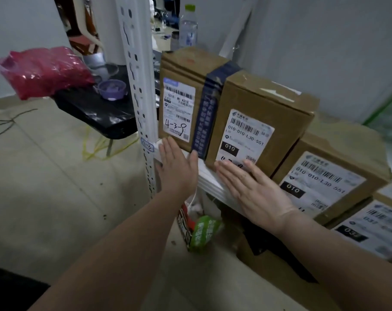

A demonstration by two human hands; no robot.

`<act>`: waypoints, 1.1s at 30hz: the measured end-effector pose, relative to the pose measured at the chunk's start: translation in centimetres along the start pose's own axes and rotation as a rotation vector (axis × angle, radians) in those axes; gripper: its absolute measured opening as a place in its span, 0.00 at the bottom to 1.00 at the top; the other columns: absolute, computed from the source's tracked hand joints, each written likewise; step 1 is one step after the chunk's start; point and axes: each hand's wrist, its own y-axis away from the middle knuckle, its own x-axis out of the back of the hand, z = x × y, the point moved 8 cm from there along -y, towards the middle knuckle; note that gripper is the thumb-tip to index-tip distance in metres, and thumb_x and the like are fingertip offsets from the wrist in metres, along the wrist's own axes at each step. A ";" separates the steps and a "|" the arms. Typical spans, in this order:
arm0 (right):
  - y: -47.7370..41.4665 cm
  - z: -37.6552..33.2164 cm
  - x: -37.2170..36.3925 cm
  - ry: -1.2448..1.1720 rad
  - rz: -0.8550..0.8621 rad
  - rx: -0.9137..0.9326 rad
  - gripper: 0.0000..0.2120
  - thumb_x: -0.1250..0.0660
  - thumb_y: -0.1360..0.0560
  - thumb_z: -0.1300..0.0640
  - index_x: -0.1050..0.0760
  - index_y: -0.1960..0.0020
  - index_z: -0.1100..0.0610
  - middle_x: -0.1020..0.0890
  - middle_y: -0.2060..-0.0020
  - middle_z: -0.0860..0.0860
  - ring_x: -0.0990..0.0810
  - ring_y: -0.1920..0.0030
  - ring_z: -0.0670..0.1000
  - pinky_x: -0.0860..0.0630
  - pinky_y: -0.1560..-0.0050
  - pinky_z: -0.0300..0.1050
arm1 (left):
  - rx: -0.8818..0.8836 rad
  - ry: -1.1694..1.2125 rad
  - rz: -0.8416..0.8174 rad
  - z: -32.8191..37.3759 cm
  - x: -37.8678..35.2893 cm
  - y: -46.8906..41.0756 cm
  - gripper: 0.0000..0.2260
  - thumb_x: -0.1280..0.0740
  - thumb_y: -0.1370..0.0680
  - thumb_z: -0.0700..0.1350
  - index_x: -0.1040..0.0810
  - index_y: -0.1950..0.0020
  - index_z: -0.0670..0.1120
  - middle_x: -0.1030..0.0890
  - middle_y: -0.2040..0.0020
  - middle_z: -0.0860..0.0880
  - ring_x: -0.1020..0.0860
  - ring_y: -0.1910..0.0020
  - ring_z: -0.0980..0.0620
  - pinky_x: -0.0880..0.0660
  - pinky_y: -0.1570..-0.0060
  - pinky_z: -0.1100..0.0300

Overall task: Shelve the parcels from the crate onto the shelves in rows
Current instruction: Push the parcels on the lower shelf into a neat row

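Tall box (pixel 179 104), marked 4-3-8, stands at the left end of the shelf (pixel 213 182), close against the white post (pixel 139 86). Second box (pixel 258 131) touches its right side. Third box (pixel 325 176) and fourth box (pixel 374 223) run on to the right, lower, labels facing out. Crate not in view.

Left hand (pixel 179 167): flat, fingers straight, laid on the tall box's lower front corner and the shelf lip, holding nothing. Right hand (pixel 253 189): flat as well, fingers on the second box's front label, holding nothing. Judged step: pushing the fronts square into the row.

Risks from here:
- Shelf depth and any back stop are hidden. Too hard a shove could send a box off the rear.
- Water bottle (pixel 188 28) shows just behind the tall box's top; cannot tell what it stands on. A box driven back might knock it over.
- Uneven pressure between the two hands could twist one box and open a gap in the row.
- Left fingertips sit near the post; a sideways slide of the tall box could pinch them.
- Boxes left proud of the lip could drop onto the green-and-red packet (pixel 199 230) below.
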 end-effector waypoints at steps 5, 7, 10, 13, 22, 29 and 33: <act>0.4 1.2 -0.6 -0.097 0.198 -0.084 0.27 0.65 0.20 0.58 0.50 0.24 0.65 0.51 0.24 0.62 0.58 0.23 0.59 0.69 0.25 0.59 | 0.000 -0.015 0.011 0.0 -0.1 -0.1 0.32 0.53 0.18 0.58 0.62 0.23 0.41 0.59 0.21 0.44 0.60 0.23 0.48 0.56 0.25 0.46; 0.4 1.4 -0.5 -0.183 0.233 -0.069 0.30 0.70 0.19 0.58 0.43 0.24 0.63 0.45 0.24 0.61 0.53 0.23 0.56 0.65 0.24 0.56 | 0.007 -0.025 0.003 0.0 0.0 -0.3 0.32 0.54 0.18 0.58 0.62 0.23 0.40 0.59 0.21 0.44 0.59 0.23 0.48 0.54 0.25 0.44; 0.6 1.4 -0.5 -0.190 0.252 -0.058 0.32 0.72 0.19 0.57 0.41 0.24 0.62 0.43 0.24 0.60 0.51 0.23 0.55 0.64 0.23 0.56 | 0.040 0.025 0.003 0.3 0.7 -0.2 0.33 0.50 0.18 0.57 0.61 0.22 0.41 0.57 0.21 0.44 0.57 0.22 0.47 0.52 0.25 0.43; 0.6 1.6 -0.1 -0.199 0.250 -0.077 0.32 0.72 0.20 0.58 0.40 0.25 0.62 0.44 0.24 0.60 0.49 0.23 0.57 0.63 0.23 0.56 | -0.106 0.095 0.204 3.0 4.6 0.0 0.33 0.44 0.19 0.56 0.55 0.22 0.44 0.50 0.21 0.42 0.50 0.23 0.44 0.47 0.26 0.43; 0.2 3.9 2.6 -0.101 0.199 -0.145 0.29 0.60 0.24 0.57 0.47 0.23 0.56 0.46 0.24 0.57 0.53 0.23 0.56 0.69 0.25 0.59 | -0.598 -0.111 0.254 12.8 12.5 -2.6 0.21 0.46 0.18 0.53 0.39 0.25 0.55 0.46 0.22 0.46 0.55 0.23 0.44 0.50 0.26 0.40; 1.0 4.1 2.5 -0.079 -0.083 -0.089 0.30 0.67 0.24 0.52 0.76 0.27 0.59 0.75 0.30 0.59 0.81 0.35 0.59 0.85 0.42 0.61 | -0.684 -0.169 0.195 14.1 13.6 -3.1 0.12 0.42 0.22 0.38 0.29 0.39 0.44 0.26 0.38 0.45 0.33 0.33 0.42 0.36 0.32 0.46; 1.0 4.3 2.6 -0.080 -0.096 -0.114 0.30 0.60 0.19 0.51 0.74 0.26 0.60 0.72 0.27 0.59 0.79 0.33 0.59 0.84 0.42 0.61 | -0.702 -0.291 0.187 14.7 14.6 -2.5 0.08 0.40 0.21 0.40 0.29 0.42 0.44 0.24 0.43 0.44 0.29 0.41 0.44 0.31 0.46 0.49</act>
